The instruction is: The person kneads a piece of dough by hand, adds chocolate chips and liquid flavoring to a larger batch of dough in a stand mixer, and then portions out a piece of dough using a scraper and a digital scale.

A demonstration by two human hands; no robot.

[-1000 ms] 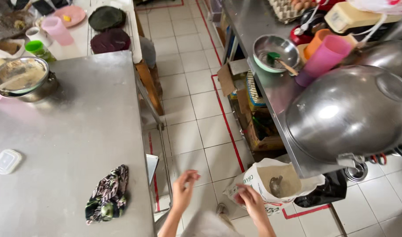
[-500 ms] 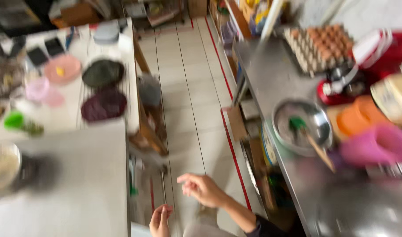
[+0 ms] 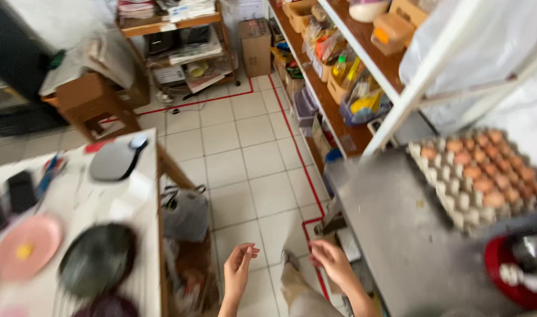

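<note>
A: What are the hands doing?

B: Both are hanging free over the tiled floor (image 3: 245, 170), low in the view. The left hand (image 3: 238, 271) is standing edge-on with its fingers loosely curled and released, gripping nothing. The right hand (image 3: 333, 262) is spread palm down, fingers relaxed, also holding nothing. They are sitting near each other but apart.

A: What is lying closest to them?

B: A steel counter (image 3: 403, 235) is running just beside the right hand. Near its right edge a red bowl (image 3: 515, 273) is holding something white, too blurred to tell. Behind that, an egg tray (image 3: 482, 176) is sitting at the far right edge, mostly filled with brown eggs, its near rows showing empty cups.

A: And on the left?

B: A white table (image 3: 133, 205) is carrying a dark plate (image 3: 98, 258) at its near edge and a pink plate (image 3: 28, 246) with a small yellow bit on it. A grey lid (image 3: 113, 161) is resting towards the far corner. A grey bag (image 3: 186, 214) is hanging off the table's right edge.

A: Farther off?

B: Wooden shelves (image 3: 339, 76) are running along the right wall, holding boxes with bottles and packets. A cardboard box (image 3: 256, 44) is standing on the floor at the far end, closed.
</note>
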